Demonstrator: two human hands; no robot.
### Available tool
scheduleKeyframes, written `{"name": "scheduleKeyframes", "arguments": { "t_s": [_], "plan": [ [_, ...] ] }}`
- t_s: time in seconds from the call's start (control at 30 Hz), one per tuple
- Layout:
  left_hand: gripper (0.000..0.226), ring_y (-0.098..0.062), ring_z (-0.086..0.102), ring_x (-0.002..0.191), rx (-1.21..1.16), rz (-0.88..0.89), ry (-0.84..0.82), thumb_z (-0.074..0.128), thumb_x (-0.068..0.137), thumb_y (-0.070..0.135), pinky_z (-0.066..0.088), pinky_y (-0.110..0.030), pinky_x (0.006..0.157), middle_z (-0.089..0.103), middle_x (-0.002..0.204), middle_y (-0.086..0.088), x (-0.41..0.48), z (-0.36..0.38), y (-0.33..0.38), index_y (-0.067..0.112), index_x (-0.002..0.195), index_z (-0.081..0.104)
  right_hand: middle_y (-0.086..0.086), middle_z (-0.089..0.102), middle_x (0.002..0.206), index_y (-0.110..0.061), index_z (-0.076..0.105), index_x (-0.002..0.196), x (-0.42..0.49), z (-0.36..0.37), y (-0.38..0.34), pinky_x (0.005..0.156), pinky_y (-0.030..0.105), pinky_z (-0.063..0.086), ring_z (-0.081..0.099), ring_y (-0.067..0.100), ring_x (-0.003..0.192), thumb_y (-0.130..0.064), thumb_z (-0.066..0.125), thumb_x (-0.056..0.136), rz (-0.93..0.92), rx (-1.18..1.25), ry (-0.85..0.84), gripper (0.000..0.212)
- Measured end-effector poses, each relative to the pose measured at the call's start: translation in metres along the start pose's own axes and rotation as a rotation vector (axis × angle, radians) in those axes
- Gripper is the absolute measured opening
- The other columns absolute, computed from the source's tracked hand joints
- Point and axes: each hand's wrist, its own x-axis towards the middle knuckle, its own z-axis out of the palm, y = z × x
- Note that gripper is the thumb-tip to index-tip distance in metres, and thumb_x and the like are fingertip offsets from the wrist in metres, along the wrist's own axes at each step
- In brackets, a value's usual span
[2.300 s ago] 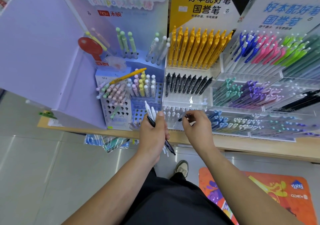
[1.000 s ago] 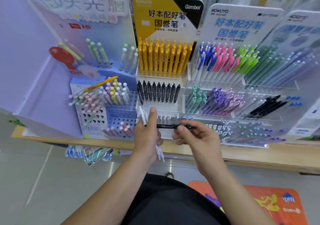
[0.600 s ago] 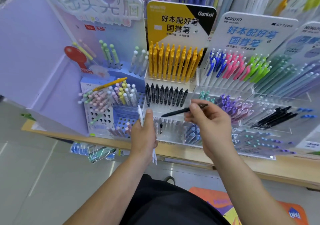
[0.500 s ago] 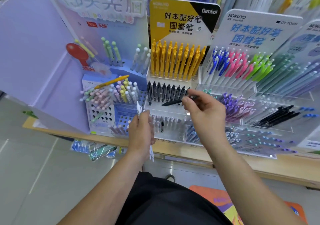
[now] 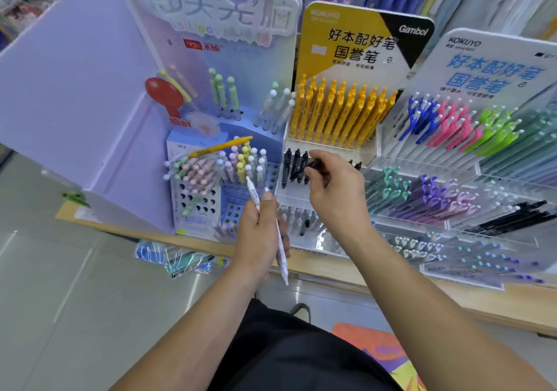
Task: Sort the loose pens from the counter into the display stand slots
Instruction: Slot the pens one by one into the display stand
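Item: black pen (image 5: 301, 172). Pinched at its upper end by the fingertips of the right grip (image 5: 337, 191). It lies slanted, with its lower end among the row of black pens (image 5: 295, 161) in the middle tier of the clear display stand (image 5: 297, 197). Whether it is seated in a slot cannot be told.

Item: white pens (image 5: 281, 258), two. The left grip (image 5: 257, 237) is closed round them, in front of the stand and above the edge of the wooden desk (image 5: 346, 274). Their ends stick out above and below the fist.

Item: yellow pens (image 5: 340, 110). An upright row in the tier above the black ones.

Item: pastel pens (image 5: 211, 173). Packed in a perforated blue holder (image 5: 196, 200) left of the clear stand. A single yellow pen (image 5: 220, 147) lies across their tops.
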Motion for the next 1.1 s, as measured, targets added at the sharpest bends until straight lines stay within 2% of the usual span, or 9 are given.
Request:
{"name": "scheduleKeyframes", "arguments": {
  "t_s": [0.13,0.3,0.37,0.47,0.57,0.67,0.83,0.97,1.1],
  "plan": [
    [0.036,-0.011,0.042,0.045,0.009,-0.013,-0.018,0.041,0.111,0.045,0.039,-0.026,0.044,0.046,0.054,0.007,0.008,-0.007,0.006,0.011,0.101,0.049,0.005,0.07,0.115,-0.01,0.065,0.132,0.002,0.003,-0.004,0.091,0.021,0.044,0.063,0.019,0.107,-0.007,0.06,0.099,-0.027,-0.067,-0.05,0.034],
    [0.036,-0.012,0.053,0.083,0.169,-0.015,-0.01,0.042,0.108,0.056,0.043,-0.034,0.078,0.056,0.085,0.012,0.014,-0.01,0.008,0.025,0.104,0.059,0.005,0.069,0.112,-0.01,0.064,0.132,0.008,0.007,-0.01,0.085,0.021,0.041,0.062,0.022,0.104,-0.003,0.059,0.097,-0.076,-0.14,-0.109,0.036],
    [0.035,-0.012,0.053,0.092,0.162,-0.029,-0.045,0.042,0.106,0.058,0.045,-0.034,0.083,0.058,0.095,0.014,0.015,-0.012,0.01,0.029,0.113,0.061,0.006,0.069,0.116,-0.01,0.063,0.134,0.008,0.01,-0.009,0.088,0.022,0.041,0.062,0.022,0.107,-0.003,0.058,0.097,-0.058,-0.159,-0.131,0.038],
    [0.031,-0.009,0.05,0.073,0.113,-0.044,-0.073,0.047,0.106,0.055,0.044,-0.02,0.058,0.053,0.083,0.008,0.015,-0.013,0.013,0.028,0.113,0.061,0.008,0.07,0.119,-0.01,0.064,0.133,0.008,0.018,-0.006,0.096,0.032,0.049,0.064,0.025,0.111,-0.005,0.061,0.097,0.016,-0.147,-0.155,0.037],
    [0.03,-0.004,0.04,0.049,0.014,-0.043,-0.069,0.053,0.107,0.047,0.033,-0.018,0.042,0.043,0.066,0.007,0.016,-0.016,0.013,0.017,0.109,0.059,0.001,0.071,0.106,-0.019,0.057,0.124,0.007,0.027,-0.007,0.088,0.043,0.056,0.068,0.021,0.099,-0.01,0.067,0.096,0.156,0.031,-0.096,0.032],
    [0.036,-0.008,0.037,0.049,-0.022,-0.044,-0.078,0.052,0.107,0.045,0.027,-0.021,0.041,0.045,0.063,0.007,0.017,-0.02,0.014,0.01,0.112,0.057,-0.012,0.065,0.093,-0.018,0.058,0.112,0.003,0.034,-0.005,0.084,0.041,0.058,0.067,0.013,0.09,-0.012,0.071,0.094,0.218,0.116,-0.02,0.023],
    [0.031,-0.012,0.036,0.054,-0.029,-0.029,-0.086,0.054,0.108,0.04,0.022,-0.024,0.041,0.044,0.065,-0.001,0.017,-0.021,0.02,0.009,0.105,0.056,-0.007,0.064,0.084,-0.014,0.066,0.106,0.002,0.04,0.001,0.075,0.042,0.057,0.063,0.015,0.078,-0.019,0.073,0.094,0.189,0.052,0.021,0.015],
    [0.026,-0.011,0.039,0.049,0.015,-0.021,-0.049,0.055,0.108,0.036,0.027,-0.021,0.039,0.046,0.056,0.004,0.02,-0.02,0.023,0.011,0.1,0.057,-0.018,0.061,0.075,-0.015,0.071,0.118,0.003,0.025,-0.004,0.076,0.038,0.057,0.065,0.012,0.076,-0.032,0.074,0.094,0.289,0.053,-0.081,0.03],
    [0.021,-0.01,0.042,0.049,0.003,-0.043,-0.053,0.053,0.109,0.035,0.03,-0.02,0.039,0.046,0.06,-0.001,0.02,-0.017,0.022,0.016,0.102,0.059,0.001,0.073,0.069,-0.018,0.075,0.103,-0.021,-0.013,-0.009,0.057,0.033,0.057,0.07,0.011,0.06,-0.048,0.067,0.095,0.409,0.207,-0.301,0.032]
  ]
}}
